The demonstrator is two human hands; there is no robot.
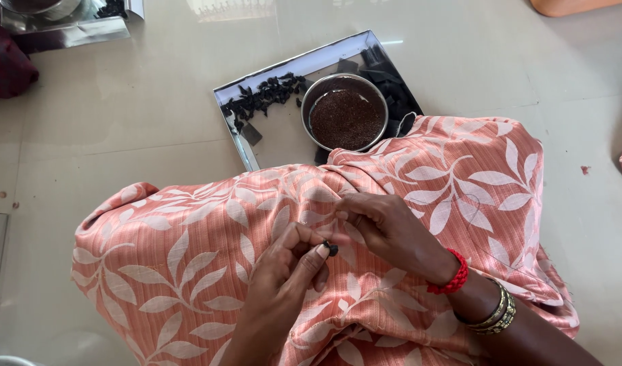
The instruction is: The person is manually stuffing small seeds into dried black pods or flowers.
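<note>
Pinching a small dark bead (pixel 332 249) between thumb and forefinger, the left hand (pixel 288 266) is resting over the lap, its remaining fingers curled loosely inward. The right hand (pixel 385 229) is lying just beside it, fingers bent and closed together at the tips near the fabric; whether anything is being gripped between them cannot be told (possibly something too fine to make out). A red thread band (pixel 451 275) is circling the right wrist, with gold-coloured bangles (pixel 495 314) sitting further up the forearm.

Both hands are working above a peach-coloured cloth with a white leaf pattern (pixel 189 257), which is covering the person's knees and spreading across the lower half of the view. The bead is sitting at the left thumb tip, close to the right hand's knuckles and above the cloth.

Beyond the knees, a rectangular steel tray (pixel 270 142) is lying on the pale floor (pixel 121 122), its near edge partly tucked under the cloth. A round steel bowl (pixel 345 112) filled with fine reddish-brown grains is standing inside the tray. A scattering of dark pieces (pixel 265 95) is lying along the tray's far left side, and a heap of larger dark pieces (pixel 390 80) is occupying its right corner, just beside the bowl
</note>
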